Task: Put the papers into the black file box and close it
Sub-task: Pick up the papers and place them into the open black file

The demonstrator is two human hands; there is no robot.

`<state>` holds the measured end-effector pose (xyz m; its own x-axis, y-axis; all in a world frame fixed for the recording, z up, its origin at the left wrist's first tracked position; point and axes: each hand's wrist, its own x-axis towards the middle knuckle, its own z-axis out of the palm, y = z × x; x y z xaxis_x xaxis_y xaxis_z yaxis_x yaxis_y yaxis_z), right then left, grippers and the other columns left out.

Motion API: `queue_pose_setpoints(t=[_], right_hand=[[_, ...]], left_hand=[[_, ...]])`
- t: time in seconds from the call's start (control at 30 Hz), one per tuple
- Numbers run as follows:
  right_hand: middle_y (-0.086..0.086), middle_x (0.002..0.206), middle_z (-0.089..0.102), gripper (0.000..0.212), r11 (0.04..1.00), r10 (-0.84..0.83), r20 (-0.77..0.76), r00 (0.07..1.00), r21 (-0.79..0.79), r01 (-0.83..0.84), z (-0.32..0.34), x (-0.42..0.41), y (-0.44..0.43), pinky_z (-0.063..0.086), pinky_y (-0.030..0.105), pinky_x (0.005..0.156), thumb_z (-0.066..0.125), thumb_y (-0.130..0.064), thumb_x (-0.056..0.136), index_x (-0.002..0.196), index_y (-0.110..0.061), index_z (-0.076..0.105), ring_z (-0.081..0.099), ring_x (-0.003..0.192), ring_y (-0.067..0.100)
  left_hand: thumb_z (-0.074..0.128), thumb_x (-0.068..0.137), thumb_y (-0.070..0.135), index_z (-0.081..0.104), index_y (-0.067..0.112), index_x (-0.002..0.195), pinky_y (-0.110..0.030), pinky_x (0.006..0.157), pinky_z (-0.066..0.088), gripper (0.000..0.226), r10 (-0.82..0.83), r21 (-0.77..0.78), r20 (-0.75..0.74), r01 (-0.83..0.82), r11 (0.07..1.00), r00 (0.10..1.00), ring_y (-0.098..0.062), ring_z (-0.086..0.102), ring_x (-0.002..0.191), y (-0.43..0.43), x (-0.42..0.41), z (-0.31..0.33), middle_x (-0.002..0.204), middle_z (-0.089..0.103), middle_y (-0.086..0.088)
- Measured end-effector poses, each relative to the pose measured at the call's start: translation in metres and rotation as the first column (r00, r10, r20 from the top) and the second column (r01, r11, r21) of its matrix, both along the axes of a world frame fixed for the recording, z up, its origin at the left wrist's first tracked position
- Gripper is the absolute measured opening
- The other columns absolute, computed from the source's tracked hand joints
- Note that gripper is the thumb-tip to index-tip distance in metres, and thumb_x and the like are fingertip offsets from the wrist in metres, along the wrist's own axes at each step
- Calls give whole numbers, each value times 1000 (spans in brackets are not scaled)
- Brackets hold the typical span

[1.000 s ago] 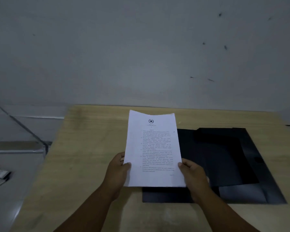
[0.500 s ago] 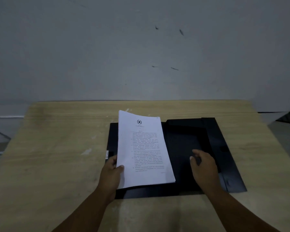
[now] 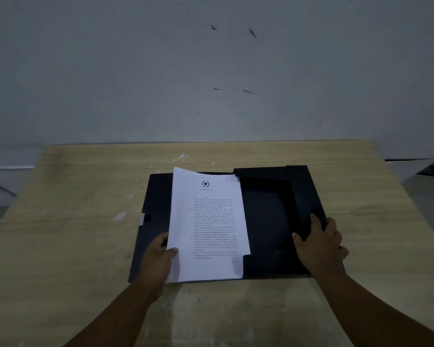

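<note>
A black file box (image 3: 266, 216) lies open and flat in the middle of the wooden table. White printed papers (image 3: 208, 226) with a star emblem at the top hang tilted over the box's left half. My left hand (image 3: 158, 259) pinches their lower left edge, thumb on top. My right hand (image 3: 318, 241) grips the folded side flap at the box's right edge, fingers over the flap and thumb on the inner side. A small white label (image 3: 142, 219) shows on the box's left edge.
The light wooden table (image 3: 73, 221) ends at a grey wall at the back. Pale scuff marks (image 3: 119, 216) lie on the tabletop left of the box. Floor drops away past the table's left and right sides.
My right hand let go of the papers, moved right across the box and took hold of its right flap. My left hand alone keeps the papers, now lower over the box's left half.
</note>
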<state>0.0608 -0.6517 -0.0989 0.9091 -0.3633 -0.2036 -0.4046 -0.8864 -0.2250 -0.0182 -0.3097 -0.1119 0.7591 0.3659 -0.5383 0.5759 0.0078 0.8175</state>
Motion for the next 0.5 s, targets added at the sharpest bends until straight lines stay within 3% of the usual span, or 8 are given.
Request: queue_pose_setpoints(t=[0.2,0.5], right_hand=[[13,157,21,69,995,77,18,997,55,-78,3,0,29,34,56,105,62,-38,90,151,-24,33,30,136,37],[12,154,28,75,968,145,84,986,196,-159,3,-7,74,38,52,104,68,-40,85,149,-23,35,36,134,32]], left_hand=[[55,96,2,59,20,122,-54,100,49,32,-3,54,-21,5,999,1000,-29,60,111,17,4,6,123,65,-7],[53,98,7,51,16,130,-36,84,45,34,-132,134,-41,137,982,990,-16,56,103,19,11,13,121,59,-2]])
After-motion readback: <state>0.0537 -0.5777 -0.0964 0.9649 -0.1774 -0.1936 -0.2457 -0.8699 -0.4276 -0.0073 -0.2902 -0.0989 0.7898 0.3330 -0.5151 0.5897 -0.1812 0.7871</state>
